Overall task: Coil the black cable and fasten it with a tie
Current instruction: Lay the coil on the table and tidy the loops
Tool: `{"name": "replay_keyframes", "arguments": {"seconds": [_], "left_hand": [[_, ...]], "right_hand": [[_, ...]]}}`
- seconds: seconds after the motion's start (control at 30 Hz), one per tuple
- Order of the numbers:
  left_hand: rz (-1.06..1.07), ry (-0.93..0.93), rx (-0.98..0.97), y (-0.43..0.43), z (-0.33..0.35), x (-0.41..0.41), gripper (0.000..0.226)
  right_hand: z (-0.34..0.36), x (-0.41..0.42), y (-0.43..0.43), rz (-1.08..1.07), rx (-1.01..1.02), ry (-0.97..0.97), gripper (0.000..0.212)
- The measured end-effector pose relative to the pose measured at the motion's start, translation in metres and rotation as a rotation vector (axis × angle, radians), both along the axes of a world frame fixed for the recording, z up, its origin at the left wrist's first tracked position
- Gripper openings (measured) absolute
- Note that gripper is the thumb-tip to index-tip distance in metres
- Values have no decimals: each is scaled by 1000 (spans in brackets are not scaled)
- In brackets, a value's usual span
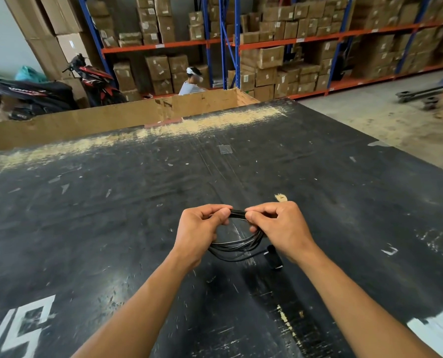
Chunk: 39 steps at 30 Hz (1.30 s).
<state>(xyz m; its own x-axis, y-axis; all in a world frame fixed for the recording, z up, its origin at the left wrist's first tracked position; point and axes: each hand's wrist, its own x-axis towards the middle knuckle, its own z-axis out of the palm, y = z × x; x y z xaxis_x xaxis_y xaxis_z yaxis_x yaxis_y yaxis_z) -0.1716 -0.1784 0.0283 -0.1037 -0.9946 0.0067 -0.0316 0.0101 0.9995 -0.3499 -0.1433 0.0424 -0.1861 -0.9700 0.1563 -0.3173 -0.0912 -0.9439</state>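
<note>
Black cable (pixel 237 245) was held as a multi-loop coil just above the near centre of the black desk (pixel 111 215). Left hand (pixel 199 228) pinched the far side of the coil between thumb and fingers; right hand (pixel 279 226) pinched the same bundle just beside it, grip of each closed on the strands. The near loops hung between the wrists. A black plug end (pixel 274 257) trailed from the coil, partly hidden under the right wrist.

Surroundings: desk surface scuffed, with a pale worn band along its far edge and a strip of clear tape (pixel 225 149) far of the hands. A small tan scrap (pixel 281 197) lay just beyond the right hand. A cardboard wall (pixel 86 120) stood behind the desk. Beyond it, another person (pixel 192 85), seen only from the shoulders up. Blue-and-orange racks (pixel 223 42) were stacked with brown boxes. Two motorbikes (pixel 60 89) stood far left; a pallet jack (pixel 422 95) far right.

Not resolved: any tie; box labels too small. White lettering (pixel 16 329) on the near left desk corner was cut off, unreadable.
</note>
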Motion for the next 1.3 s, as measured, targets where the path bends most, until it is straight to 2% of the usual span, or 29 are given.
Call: {"name": "replay_keyframes", "arguments": {"seconds": [0.13, 0.27, 0.47, 0.5, 0.57, 0.67, 0.77, 0.87, 0.9, 0.97, 1.13, 1.23, 1.3], "left_hand": [[28, -135, -64, 2, 5, -5, 9], [46, -43, -7, 6, 11, -8, 10], [74, -103, -20, 8, 17, -5, 11], [81, -100, -16, 9, 16, -1, 11], [100, -87, -5, 11, 15, 6, 9], [140, -77, 2, 13, 12, 13, 8], [165, -82, 4, 15, 11, 16, 7], [179, -90, 8, 17, 10, 17, 8], [186, -92, 9, 17, 10, 17, 8], [206, -89, 8, 17, 9, 19, 8], [251, -93, -2, 13, 7, 21, 8], [250, -113, -28, 12, 7, 16, 7], [241, -128, -46, 11, 8, 11, 8]], "right_hand": [[2, -3, 5, -12, -17, 21, 14], [5, -4, 8, -26, 9, -31, 12], [4, -10, 15, -50, 127, -175, 18], [1, -13, 18, -89, 146, -152, 20], [-7, -22, 25, -161, 184, 79, 22], [-19, -27, 39, -142, 291, 460, 23], [-31, -21, 49, -33, 415, 614, 30], [-38, -18, 50, -39, 366, 651, 17], [-38, -18, 51, -51, 334, 653, 12], [-34, -19, 51, -60, 265, 616, 17], [-1, -19, 54, -152, -77, 346, 14], [16, -5, 56, -49, -222, 114, 15], [18, 7, 57, 48, -251, 102, 15]]}}
